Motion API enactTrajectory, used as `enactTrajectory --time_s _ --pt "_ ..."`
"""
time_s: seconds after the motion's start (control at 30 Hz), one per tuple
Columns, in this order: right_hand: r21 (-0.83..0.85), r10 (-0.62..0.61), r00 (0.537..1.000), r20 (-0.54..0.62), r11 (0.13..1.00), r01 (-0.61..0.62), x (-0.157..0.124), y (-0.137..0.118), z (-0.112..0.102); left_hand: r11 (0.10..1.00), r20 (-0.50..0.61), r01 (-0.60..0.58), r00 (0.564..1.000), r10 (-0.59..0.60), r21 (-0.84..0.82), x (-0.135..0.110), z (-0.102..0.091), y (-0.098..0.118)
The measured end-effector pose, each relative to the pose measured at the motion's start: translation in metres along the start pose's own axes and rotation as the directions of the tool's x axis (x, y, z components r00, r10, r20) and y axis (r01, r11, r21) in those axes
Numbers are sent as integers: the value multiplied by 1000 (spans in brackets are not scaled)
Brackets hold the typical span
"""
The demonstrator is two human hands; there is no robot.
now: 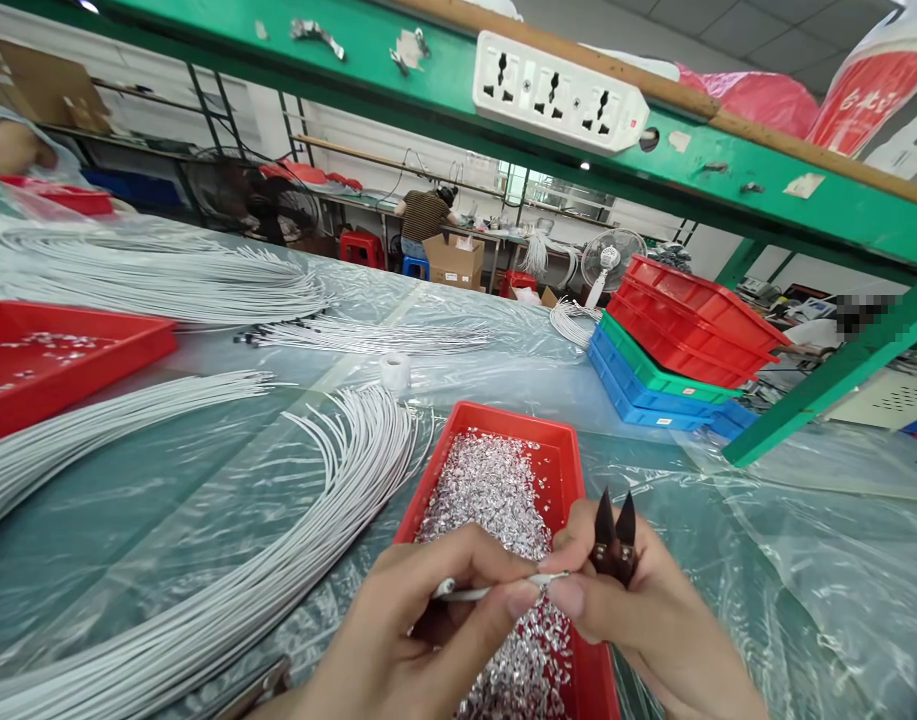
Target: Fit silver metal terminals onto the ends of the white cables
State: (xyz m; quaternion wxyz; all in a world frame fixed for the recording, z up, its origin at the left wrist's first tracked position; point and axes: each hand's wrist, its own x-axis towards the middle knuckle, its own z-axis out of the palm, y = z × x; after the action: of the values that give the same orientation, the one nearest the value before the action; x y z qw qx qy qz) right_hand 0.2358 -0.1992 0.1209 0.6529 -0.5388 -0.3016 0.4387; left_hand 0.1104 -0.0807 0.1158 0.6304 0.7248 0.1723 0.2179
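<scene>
In the head view, my left hand (398,610) pinches a thin white cable (464,595) between thumb and fingers. The thumb and index finger of my right hand (645,610) are closed at the cable's tip, beside the left fingertips. Tucked in my right hand is a pair of thread snips (614,540), their dark blades pointing up and slightly apart. Both hands are above a red tray (518,415) holding many small silver foil scraps (488,490). My fingers hide part of the cable.
Bundles of white cables (353,530) curve across the plastic-covered table at left. Another red tray (128,360) lies far left, and a white roll (396,371) farther back. Stacked bins (683,320) stand right, near a green post (833,360). Overhead runs a beam with a power strip (559,92).
</scene>
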Motion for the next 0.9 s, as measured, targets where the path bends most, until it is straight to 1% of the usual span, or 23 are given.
enactTrajectory --time_s 0.1,0.17,0.27,0.33,0.4,0.47,0.53,0.6,0.67,0.73,0.9 --pt "58 -42 997 71 998 38 2 7 -7 996 45 50 998 -47 -67 1 1 2" --pt "105 -47 992 114 994 36 3 12 -12 989 86 77 994 -67 -127 2 1 4" --pt "135 -47 990 133 990 29 5 13 -13 979 145 99 987 -73 -179 3 -1 6" --pt "115 -81 988 134 991 66 4 10 -9 978 172 115 981 -85 -171 4 -3 7" --pt "57 -115 990 86 992 111 2 6 -3 981 181 125 979 -97 -152 4 -4 6" --pt "-42 -137 990 -18 990 136 -3 2 5 985 173 112 981 -89 -133 4 -5 5" --pt "-156 -173 974 -144 976 150 -8 -1 12 991 154 83 986 -66 -109 3 -5 4" --pt "-229 -209 953 -220 960 158 -10 -3 18 995 139 60 989 -50 -75 3 -5 4" --pt "-249 -217 943 -251 956 154 -11 -4 20 997 135 57 990 -51 -43 3 -5 4" --pt "-244 -205 946 -250 959 143 -9 -4 21 998 137 59 989 -54 -30 3 -4 5" --pt "-220 -159 963 -219 969 111 -5 -5 17 992 140 65 989 -50 -105 4 -2 5"
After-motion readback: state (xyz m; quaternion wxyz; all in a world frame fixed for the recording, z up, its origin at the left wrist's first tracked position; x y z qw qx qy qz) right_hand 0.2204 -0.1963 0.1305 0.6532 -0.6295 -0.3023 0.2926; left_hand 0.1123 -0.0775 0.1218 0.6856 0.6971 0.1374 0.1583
